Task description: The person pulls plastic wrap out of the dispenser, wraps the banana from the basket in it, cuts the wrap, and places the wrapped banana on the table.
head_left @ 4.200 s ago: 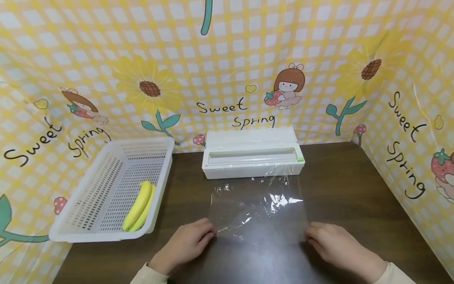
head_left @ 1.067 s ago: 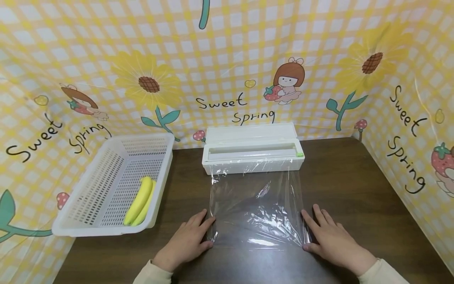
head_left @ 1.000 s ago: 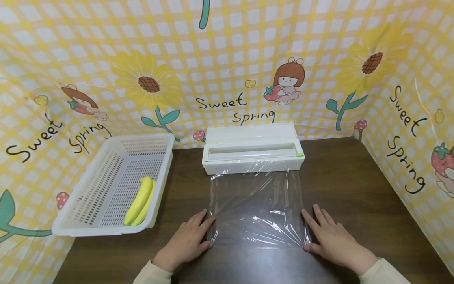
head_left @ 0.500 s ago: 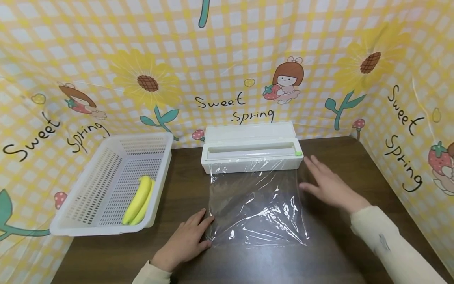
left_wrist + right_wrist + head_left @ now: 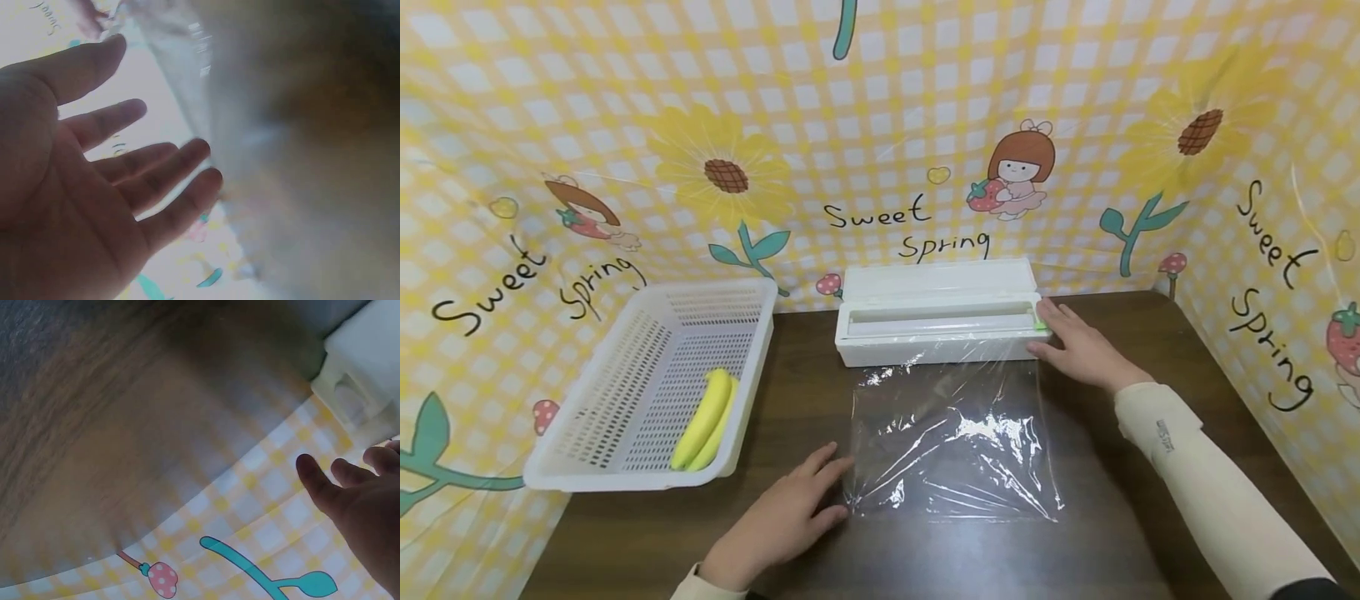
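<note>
A sheet of clear cling film (image 5: 955,454) lies on the dark table, drawn out over the front of a white dispenser box (image 5: 936,351) whose lid stands raised at the back. My left hand (image 5: 775,521) is spread beside the film's left edge, fingertips right at it. The palm and separated fingers (image 5: 169,173) show in the left wrist view, holding nothing. At the box's right end is my right hand (image 5: 1088,354), its fingers extended around the corner near the green slider (image 5: 1041,326) and the thumb at the front. The right wrist view shows its fingers close to the box end (image 5: 353,403).
Left of the film stands a white perforated basket (image 5: 617,481) with two bananas (image 5: 703,421) inside. A checked yellow cloth backdrop (image 5: 880,108) rises behind and along both sides of the brown table (image 5: 1195,400).
My right hand has left the film's front right corner and moved forward to the box's right end. Earlier both hands pulled the film out and laid it down; the left has since stayed near its edge.
</note>
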Motion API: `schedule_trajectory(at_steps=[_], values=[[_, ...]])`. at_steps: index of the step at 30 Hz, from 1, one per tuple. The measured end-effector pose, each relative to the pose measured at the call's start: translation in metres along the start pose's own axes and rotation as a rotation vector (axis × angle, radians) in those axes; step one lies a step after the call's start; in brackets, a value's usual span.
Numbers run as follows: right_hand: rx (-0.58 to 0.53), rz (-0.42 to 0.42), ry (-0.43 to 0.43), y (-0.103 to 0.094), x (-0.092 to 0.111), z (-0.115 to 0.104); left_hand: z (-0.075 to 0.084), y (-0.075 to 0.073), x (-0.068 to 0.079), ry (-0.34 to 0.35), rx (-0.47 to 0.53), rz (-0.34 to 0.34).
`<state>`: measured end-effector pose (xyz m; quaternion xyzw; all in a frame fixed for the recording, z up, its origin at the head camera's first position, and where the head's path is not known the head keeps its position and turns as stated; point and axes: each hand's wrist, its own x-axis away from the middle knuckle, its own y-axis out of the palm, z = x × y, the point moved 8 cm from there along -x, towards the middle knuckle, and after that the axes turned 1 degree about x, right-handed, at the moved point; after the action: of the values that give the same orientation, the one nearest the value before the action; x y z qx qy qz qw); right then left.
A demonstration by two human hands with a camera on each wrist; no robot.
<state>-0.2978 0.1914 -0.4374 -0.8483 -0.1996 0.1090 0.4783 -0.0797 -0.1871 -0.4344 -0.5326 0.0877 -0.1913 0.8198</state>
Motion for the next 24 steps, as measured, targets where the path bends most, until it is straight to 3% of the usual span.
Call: schedule_trajectory(at_steps=[4, 7, 9, 11, 14, 18, 21, 24], values=[[0.001, 0.041, -0.006, -0.002, -0.001, 0.002, 0.001, -0.034, -0.001, 0.069, 0.028, 0.099], [0.007, 0.075, -0.001, -0.003, -0.002, 0.003, -0.011, -0.064, -0.004, 0.086, 0.039, 0.186], [0.009, 0.094, 0.008, -0.003, -0.002, 0.004, -0.026, -0.083, -0.007, 0.056, 0.049, 0.230], [0.008, 0.106, 0.013, -0.003, -0.003, 0.004, -0.046, -0.099, -0.007, -0.022, 0.042, 0.249], [-0.003, 0.116, 0.011, -0.003, -0.005, 0.005, -0.084, -0.116, -0.001, -0.205, 0.003, 0.212], [-0.012, 0.113, -0.003, -0.004, -0.007, 0.003, -0.138, -0.122, 0.012, -0.434, -0.039, 0.070], [-0.004, 0.117, -0.008, -0.005, -0.009, 0.003, -0.166, -0.118, 0.019, -0.520, -0.024, -0.039], [0.007, 0.126, -0.005, -0.006, -0.008, 0.003, -0.180, -0.106, 0.021, -0.538, 0.021, -0.126]])
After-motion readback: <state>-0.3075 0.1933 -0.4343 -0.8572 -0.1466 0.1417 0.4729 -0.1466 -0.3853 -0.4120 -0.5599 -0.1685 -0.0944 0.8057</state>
